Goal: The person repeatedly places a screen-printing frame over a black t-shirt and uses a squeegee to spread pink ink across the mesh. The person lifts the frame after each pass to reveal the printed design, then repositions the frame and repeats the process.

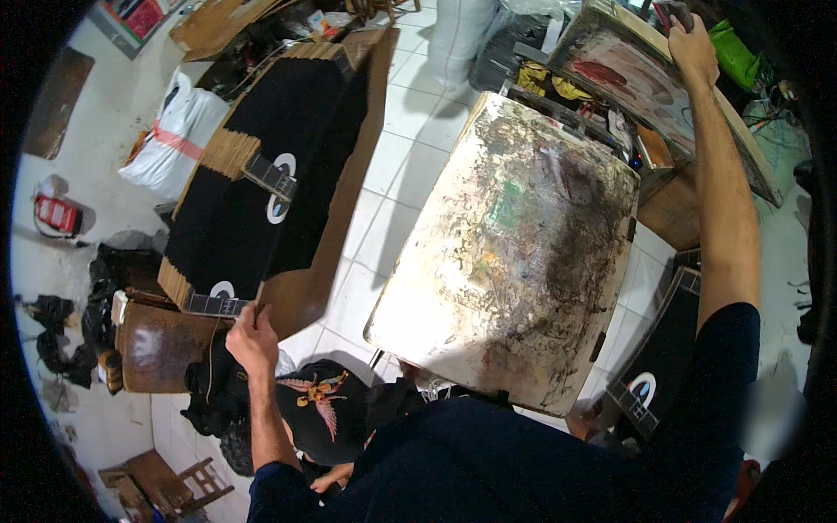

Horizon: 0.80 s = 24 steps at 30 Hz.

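Note:
My left hand is closed around a thin brown stick, whose upper end points up at the near end of a stack of black-topped boards. White ring shapes and grey fretted strips mark the black surface, and the stack's brown layered edges show on the left. My right arm reaches far to the upper right. There my right hand is closed on a small dark red object, over the edge of a tilted framed panel smeared with red and grey paint. The object's kind is not clear.
A paint-crusted table top stands in the middle. A black garment with a winged print and another person's hand are below. A white sack lies left; another black board leans right. White floor tiles run between.

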Tool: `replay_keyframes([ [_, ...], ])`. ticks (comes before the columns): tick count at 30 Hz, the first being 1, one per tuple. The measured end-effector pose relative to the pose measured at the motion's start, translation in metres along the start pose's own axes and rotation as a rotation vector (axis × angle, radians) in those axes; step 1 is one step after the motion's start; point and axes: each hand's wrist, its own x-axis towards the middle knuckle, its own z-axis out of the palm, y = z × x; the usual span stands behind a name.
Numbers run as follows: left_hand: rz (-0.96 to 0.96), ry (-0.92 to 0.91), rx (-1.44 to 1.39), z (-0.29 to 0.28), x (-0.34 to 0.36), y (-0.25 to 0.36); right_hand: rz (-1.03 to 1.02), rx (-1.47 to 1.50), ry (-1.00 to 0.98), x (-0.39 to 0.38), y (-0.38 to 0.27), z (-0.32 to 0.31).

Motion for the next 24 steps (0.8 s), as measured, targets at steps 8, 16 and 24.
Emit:
replay_keyframes([
  [8,0.519,0.031,0.112,-0.066,-0.123,0.096,0.07,0.092,0.084,-0.015,-0.023,-0.016],
  [16,0.673,-0.528,-0.02,0.026,-0.256,0.241,0.024,0.109,0.096,-0.008,-0.009,0.003],
  [24,0.822,-1.253,-0.011,0.071,-0.267,0.309,0.091,0.075,0.051,-0.017,-0.019,-0.014],
])
